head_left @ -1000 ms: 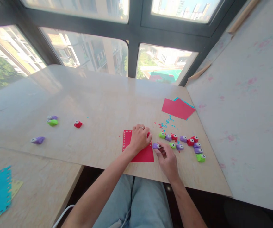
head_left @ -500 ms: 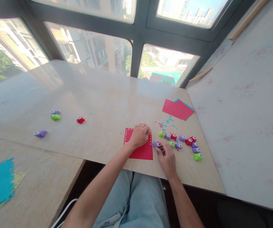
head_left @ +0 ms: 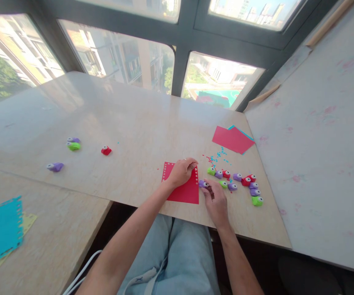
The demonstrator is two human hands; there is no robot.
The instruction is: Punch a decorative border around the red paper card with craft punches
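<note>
A red sheet of paper (head_left: 184, 196) lies on the table in front of me, with small punched holes along its left, top and right edges. My left hand (head_left: 183, 172) rests over its upper part, fingers pinched at the top right corner. In my right hand (head_left: 216, 203) is a purple craft punch (head_left: 203, 184), gripped between thumb and fingers against the sheet's right edge. The punch is partly covered by my fingers. Just beyond this hand stand a green punch (head_left: 223, 184) and another purple punch (head_left: 232, 187).
More punches, such as a red one (head_left: 245, 181), crowd the right side. Red and blue paper bits (head_left: 218, 155) are scattered below a stack of red and blue sheets (head_left: 234, 139). Several punches sit far left, including a red punch (head_left: 106, 150). A blue punched sheet (head_left: 1, 233) lies lower left.
The view has shifted slightly. My left fingers have drawn together at the sheet's top right corner. The right hand keeps the purple punch at the right edge.
</note>
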